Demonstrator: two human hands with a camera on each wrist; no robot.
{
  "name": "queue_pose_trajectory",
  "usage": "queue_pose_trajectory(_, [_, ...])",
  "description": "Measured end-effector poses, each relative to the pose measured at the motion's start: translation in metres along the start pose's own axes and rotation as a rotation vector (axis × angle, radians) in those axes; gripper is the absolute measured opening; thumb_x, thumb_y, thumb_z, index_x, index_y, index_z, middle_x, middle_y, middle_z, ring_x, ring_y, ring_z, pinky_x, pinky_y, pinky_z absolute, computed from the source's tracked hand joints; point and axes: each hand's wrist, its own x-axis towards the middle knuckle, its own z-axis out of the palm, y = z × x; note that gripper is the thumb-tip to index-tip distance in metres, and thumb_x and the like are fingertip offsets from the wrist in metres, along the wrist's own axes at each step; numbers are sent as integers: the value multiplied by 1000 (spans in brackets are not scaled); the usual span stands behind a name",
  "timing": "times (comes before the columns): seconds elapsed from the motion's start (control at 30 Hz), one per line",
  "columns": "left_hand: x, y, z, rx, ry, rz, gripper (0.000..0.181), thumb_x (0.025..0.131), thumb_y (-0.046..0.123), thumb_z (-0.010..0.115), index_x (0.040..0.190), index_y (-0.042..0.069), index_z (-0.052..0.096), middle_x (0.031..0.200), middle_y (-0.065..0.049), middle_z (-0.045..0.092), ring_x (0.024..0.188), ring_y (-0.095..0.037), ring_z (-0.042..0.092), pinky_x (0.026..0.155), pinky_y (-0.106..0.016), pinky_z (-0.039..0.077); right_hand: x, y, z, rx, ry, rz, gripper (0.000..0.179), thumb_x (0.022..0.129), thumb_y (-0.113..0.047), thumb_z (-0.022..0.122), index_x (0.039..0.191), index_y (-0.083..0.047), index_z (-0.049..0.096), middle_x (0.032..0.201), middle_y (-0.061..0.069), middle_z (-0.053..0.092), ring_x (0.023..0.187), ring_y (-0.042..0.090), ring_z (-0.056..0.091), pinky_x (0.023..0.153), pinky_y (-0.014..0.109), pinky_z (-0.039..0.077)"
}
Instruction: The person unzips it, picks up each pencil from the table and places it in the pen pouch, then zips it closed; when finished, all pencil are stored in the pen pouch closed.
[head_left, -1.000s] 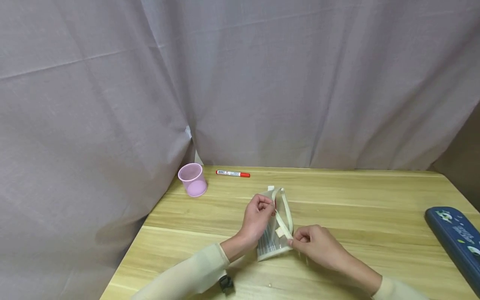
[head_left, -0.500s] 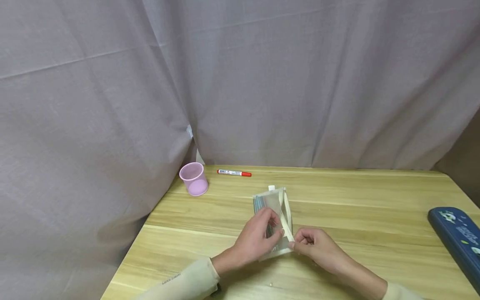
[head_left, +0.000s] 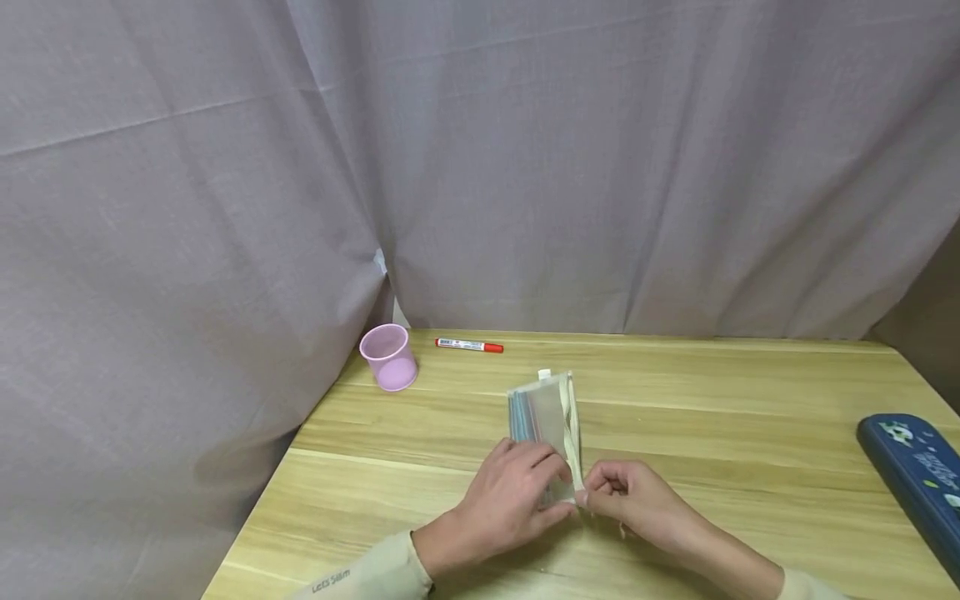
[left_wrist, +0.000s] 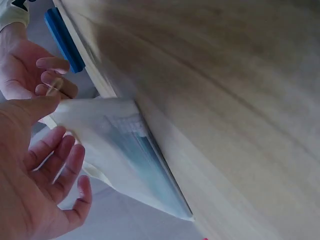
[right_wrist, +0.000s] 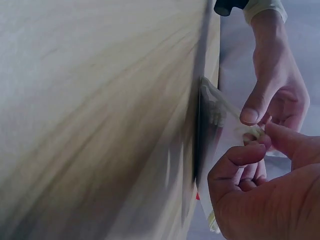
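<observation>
A clear zip pouch (head_left: pixel 551 408) with a cream zipper edge stands on the wooden table, several slim bluish and reddish sticks visible inside. My right hand (head_left: pixel 637 504) pinches the near end of the zipper between thumb and forefinger, as the right wrist view also shows. Over the pouch's near part is my left hand (head_left: pixel 510 500), its thumb and fingers apart and loosely bent. In the left wrist view the left thumb (left_wrist: pixel 37 106) reaches to the pouch's corner beside the right fingers. Whether it touches the zipper there I cannot tell.
A pink cup (head_left: pixel 388 358) stands at the table's back left. To its right lies a red and white marker (head_left: pixel 468 345). A dark blue case (head_left: pixel 918 475) with panda pictures lies at the right. Grey curtain (head_left: pixel 510 167) hangs behind the table.
My left hand has moved from the pouch's upper zipper edge down to its near end and loosened its fingers. The zipper mouth has narrowed. My right hand keeps its pinch.
</observation>
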Motion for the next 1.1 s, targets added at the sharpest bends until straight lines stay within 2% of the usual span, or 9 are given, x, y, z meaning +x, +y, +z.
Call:
queue_pose_trajectory(0.13, [-1,-1,-4,32,29,57,26,88,44,82,105,27,73,100,16,74,91,0,69,82,-21,48,-2,-1,0,-53,5,-73,21,96,-22,74,96,-2,70,79,-4,63,64,4,52,52,21,44])
queue_pose_trajectory(0.23, [-1,0,-7,49,50,97,19,86,32,82,102,24,75,93,15,76,82,1,68,80,-20,49,-3,-3,1,-118,29,-133,15,95,-21,75,96,-6,74,78,-6,62,67,3,53,56,22,46])
queue_pose_trajectory(0.4, [-1,2,-7,70,72,141,15,80,21,79,91,23,70,81,15,71,73,1,65,79,-21,50,-10,-8,5,-336,129,-267,12,96,-23,75,84,-21,77,69,-14,58,64,-2,50,57,21,46])
queue_pose_trajectory(0.5, [0,2,-8,49,74,143,16,79,18,79,89,22,69,80,14,69,73,0,64,81,-21,51,-12,-9,8,-435,184,-345,16,95,-24,76,80,-28,75,68,-19,53,63,-4,47,56,20,44])
queue_pose_trajectory(0.67, [2,-1,-8,0,91,170,15,77,15,78,87,21,69,79,13,69,74,-1,64,82,-21,51,-15,-12,7,-533,233,-422,18,93,-24,79,79,-32,72,70,-23,50,64,-8,45,55,18,42])
queue_pose_trajectory(0.8, [6,-3,-9,5,139,228,15,76,13,77,84,21,67,76,14,67,71,-1,62,81,-20,52,-19,-16,-2,-609,280,-451,18,90,-25,82,78,-34,72,70,-24,50,63,-9,42,54,17,40])
queue_pose_trajectory(0.9, [8,-4,-10,2,170,265,16,76,12,77,82,21,65,74,14,65,69,0,60,80,-19,52,-20,-19,-8,-637,302,-436,14,89,-24,83,80,-32,75,69,-23,51,61,-9,41,52,17,38])
queue_pose_trajectory(1.1, [9,-5,-12,-22,181,277,16,76,12,77,82,21,65,76,14,65,71,-1,62,83,-18,54,-17,-15,-19,-724,367,-372,26,87,-19,84,72,-33,68,64,-24,45,57,-8,37,51,17,35])
